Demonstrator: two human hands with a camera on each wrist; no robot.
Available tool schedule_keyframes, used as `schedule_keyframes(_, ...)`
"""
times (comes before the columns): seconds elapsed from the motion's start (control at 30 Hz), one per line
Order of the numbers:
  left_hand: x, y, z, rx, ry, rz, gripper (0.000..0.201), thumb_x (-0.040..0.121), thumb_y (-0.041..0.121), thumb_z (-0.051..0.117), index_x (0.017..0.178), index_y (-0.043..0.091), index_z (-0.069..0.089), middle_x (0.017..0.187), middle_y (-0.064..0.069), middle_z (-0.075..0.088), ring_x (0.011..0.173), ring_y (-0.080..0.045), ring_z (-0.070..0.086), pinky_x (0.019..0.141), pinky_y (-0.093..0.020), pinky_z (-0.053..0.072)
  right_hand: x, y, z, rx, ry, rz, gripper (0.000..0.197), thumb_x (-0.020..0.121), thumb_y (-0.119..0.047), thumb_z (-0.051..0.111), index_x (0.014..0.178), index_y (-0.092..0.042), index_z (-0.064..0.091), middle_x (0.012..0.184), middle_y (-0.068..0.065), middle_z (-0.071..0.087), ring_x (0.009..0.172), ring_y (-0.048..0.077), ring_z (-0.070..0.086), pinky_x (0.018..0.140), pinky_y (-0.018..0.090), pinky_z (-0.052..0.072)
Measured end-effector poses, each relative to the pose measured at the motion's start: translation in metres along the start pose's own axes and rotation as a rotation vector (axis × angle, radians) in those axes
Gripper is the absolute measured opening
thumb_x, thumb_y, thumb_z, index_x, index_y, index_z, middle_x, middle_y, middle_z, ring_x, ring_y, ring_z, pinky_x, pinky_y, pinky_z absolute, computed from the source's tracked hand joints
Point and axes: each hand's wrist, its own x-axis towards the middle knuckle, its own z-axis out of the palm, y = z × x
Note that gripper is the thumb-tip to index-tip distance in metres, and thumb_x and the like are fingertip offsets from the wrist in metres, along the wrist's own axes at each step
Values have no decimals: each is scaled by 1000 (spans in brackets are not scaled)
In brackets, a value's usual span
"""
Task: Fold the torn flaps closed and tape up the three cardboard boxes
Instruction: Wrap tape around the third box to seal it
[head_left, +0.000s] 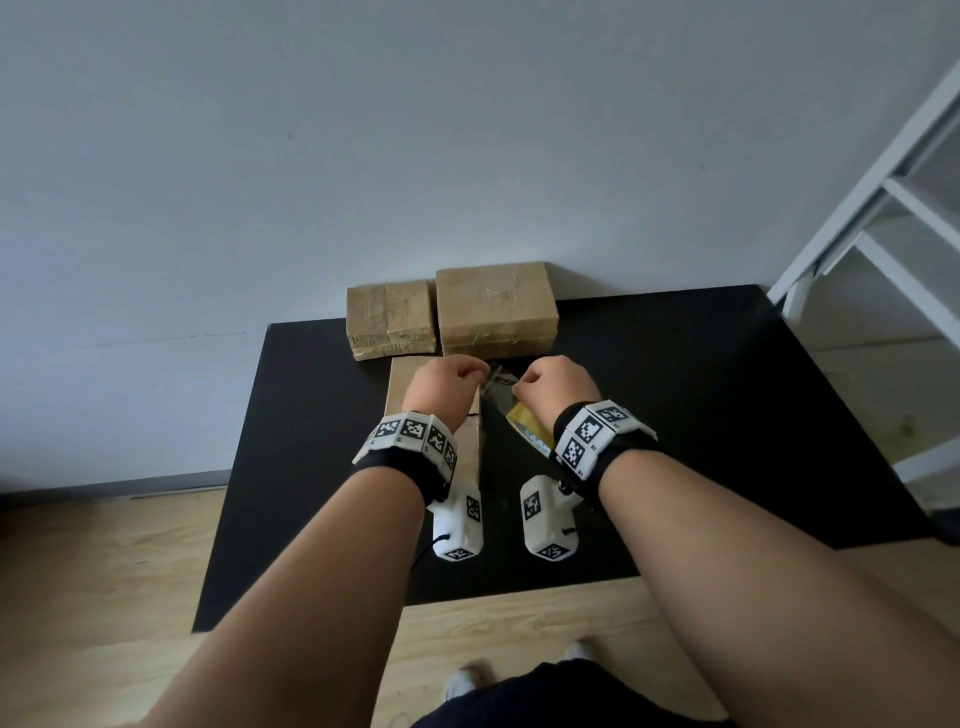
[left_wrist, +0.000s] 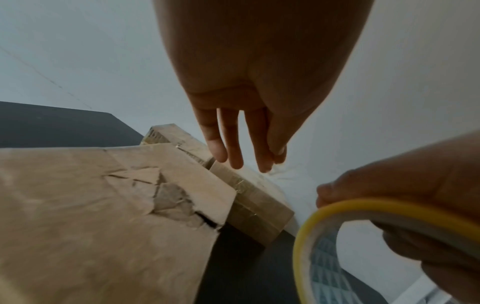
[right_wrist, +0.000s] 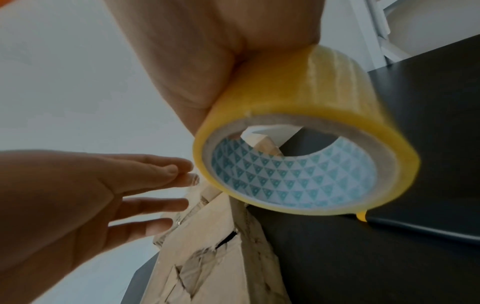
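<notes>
Two boxes (head_left: 452, 312) behind torn box (left_wrist: 103, 205) look taped; I grip roll (right_wrist: 298, 144) right (head_left: 558, 387), left (head_left: 449, 387) pinches tape end; torn box left

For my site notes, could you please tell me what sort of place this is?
Probably a plain indoor room, perhaps in a home: a low black table stands on light wooden flooring against a bare pale wall, with a white metal shelf frame beside it.

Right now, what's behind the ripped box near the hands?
Behind the ripped box two closed cardboard boxes sit by the wall, shiny with tape. What's inside them is hidden. The hands cover part of the ripped box.
</notes>
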Motion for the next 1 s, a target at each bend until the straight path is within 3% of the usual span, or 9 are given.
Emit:
schedule_keyframes(0.17,-7,-37,-18,124,46,-166,42,97,16,46,138,24,53,134,2,59,117,-19,58,93,-28,45,-1,4,20,-156,-43,182,21,93,-32,60,94,-14,69,90,5,68,82,23,64,64,31,43)
schedule_keyframes(0.27,-8,-64,-33,307,28,-315,42,95,11,44,135,18,54,138,-7,53,123,-26,51,96,-36,45,-4,5,33,-184,-53,244,22,94,-33,58,98,-14,70,95,6,68,85,23,64,67,33,44)
schedule_keyframes(0.4,-15,-83,-33,464,-81,-434,26,95,12,46,116,3,59,118,-16,61,107,-32,59,76,-35,44,-11,-1,47,-187,-64,241,26,96,-34,55,101,-13,70,95,6,68,87,24,65,69,33,46)
schedule_keyframes(0.57,-27,-87,-22,409,-109,-485,23,97,15,47,113,4,59,113,-16,64,101,-31,61,72,-34,44,-16,2,47,-208,-70,234,28,97,-34,53,105,-13,69,95,6,66,89,24,63,69,33,43)
schedule_keyframes(0.67,-35,-80,-12,305,-77,-548,27,96,16,49,121,4,51,115,-15,61,103,-31,60,72,-35,43,-18,8,42,-227,-68,226,27,98,-34,52,105,-13,68,92,4,63,86,23,61,70,33,43)
schedule_keyframes(0.8,-44,-68,18,193,-37,-597,41,89,21,58,122,-3,52,111,-17,64,100,-34,65,84,-41,56,-17,23,22,-225,-35,187,26,98,-33,52,102,-14,69,85,3,60,77,20,57,67,33,42)
schedule_keyframes(0.9,-55,-48,40,30,-68,-669,40,94,38,54,121,8,58,116,-8,63,106,-26,61,91,-31,48,-18,40,2,-224,-9,149,26,98,-31,52,102,-14,71,90,3,66,78,21,57,66,32,41)
schedule_keyframes(0.93,-63,-41,49,127,-123,-643,39,97,43,50,123,15,57,119,-5,61,109,-25,57,89,-29,44,-20,46,-3,-220,0,134,26,97,-31,52,101,-14,71,93,4,68,79,22,58,67,31,41)
schedule_keyframes(1.0,-71,-24,61,98,-131,-627,36,98,41,49,124,17,56,120,-5,60,110,-25,56,89,-28,44,-24,59,-11,-193,18,106,25,96,-29,53,100,-14,72,95,5,69,82,23,61,67,31,43)
